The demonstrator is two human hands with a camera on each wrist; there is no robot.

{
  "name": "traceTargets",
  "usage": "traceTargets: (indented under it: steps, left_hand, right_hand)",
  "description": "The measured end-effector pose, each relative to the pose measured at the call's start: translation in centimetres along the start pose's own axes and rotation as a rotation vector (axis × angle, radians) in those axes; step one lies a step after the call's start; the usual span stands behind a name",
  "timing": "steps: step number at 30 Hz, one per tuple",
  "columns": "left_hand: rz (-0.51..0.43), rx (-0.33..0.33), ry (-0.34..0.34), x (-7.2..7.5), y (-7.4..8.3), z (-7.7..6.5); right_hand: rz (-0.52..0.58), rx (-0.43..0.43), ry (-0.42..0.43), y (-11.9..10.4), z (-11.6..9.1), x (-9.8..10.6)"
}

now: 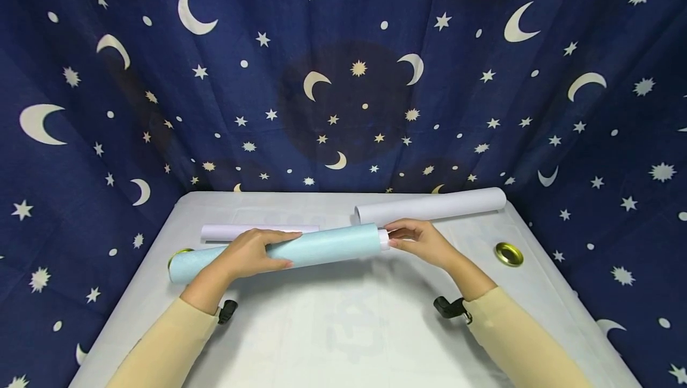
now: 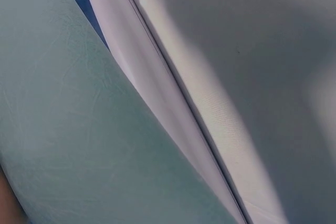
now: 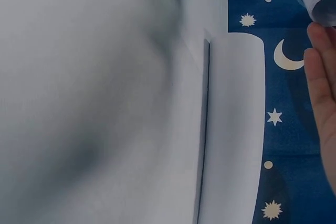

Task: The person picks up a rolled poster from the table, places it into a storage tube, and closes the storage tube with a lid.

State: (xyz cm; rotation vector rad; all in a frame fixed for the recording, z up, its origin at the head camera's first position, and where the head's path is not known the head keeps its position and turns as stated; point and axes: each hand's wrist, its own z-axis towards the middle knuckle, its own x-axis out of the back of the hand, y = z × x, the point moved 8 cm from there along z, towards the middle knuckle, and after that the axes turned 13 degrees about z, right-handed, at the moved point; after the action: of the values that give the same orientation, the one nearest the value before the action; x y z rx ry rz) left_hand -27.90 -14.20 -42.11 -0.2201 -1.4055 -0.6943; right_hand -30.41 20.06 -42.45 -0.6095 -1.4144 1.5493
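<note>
**Left hand is holding a pale blue tube, right hand is meeting the white roll inside**

At the far left, 1 gold lid (image 1: 185, 250) is lying on the white desk (image 1: 376, 328), and the left end of the pale blue tube (image 1: 327, 248) is partly hiding it. Behind the tube, 1 thin white roll (image 1: 236, 232) is resting on the desk, partly covered from view. The left hand (image 1: 249, 255) is holding the tube at its left half, with the fingers going over the top and the thumb pressing the near side. The tube is leaning slightly, its right end being held above the desk, and its shadow is falling below.

From this right end, a white inner roll (image 1: 383, 239) is sticking out a little. The right hand (image 1: 424, 242) is reaching its rim with the fingertips, somewhat spread; I cannot tell if they are pinching it or only touching.

Behind the right hand, 1 wider white roll (image 1: 435, 205) is lying near the back edge. At the far right, 1 more gold lid (image 1: 508, 254) is lying well apart from the hands. Behind everything, a dark blue curtain (image 1: 349, 30) with moons and stars is hanging.
</note>
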Motion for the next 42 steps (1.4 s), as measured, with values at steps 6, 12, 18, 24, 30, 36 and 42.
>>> traceTargets:
  steps: [6,12,18,24,30,36,42]
  left_hand:
    - [0.002,0.01,-0.004,-0.2,-0.1,-0.1]
    - [0.012,-0.001,-0.002,-0.3,0.0,0.0]
    - [0.014,-0.003,-0.009,-0.2,0.2,0.1]
    - [0.011,0.005,-0.018,0.0,0.4,0.0]
    - [0.012,0.007,-0.024,-0.2,0.4,-0.2]
    - [0.011,0.001,-0.022,-0.2,0.3,-0.2]
    - [0.01,0.002,-0.015,-0.1,0.4,-0.2]
  right_hand:
    - [-0.005,0.007,0.004,0.3,0.0,-0.5]
    - [0.0,0.021,-0.001,0.5,0.2,-0.9]
    - [0.005,0.027,0.005,0.4,0.2,-1.0]
    - [0.015,0.008,0.009,0.5,0.2,-1.3]
    - [0.001,0.034,-0.008,0.4,0.3,-1.8]
    - [-0.011,0.03,-0.004,0.3,0.3,-1.8]
    - [-0.046,0.025,0.012,-0.1,-0.1,-1.3]
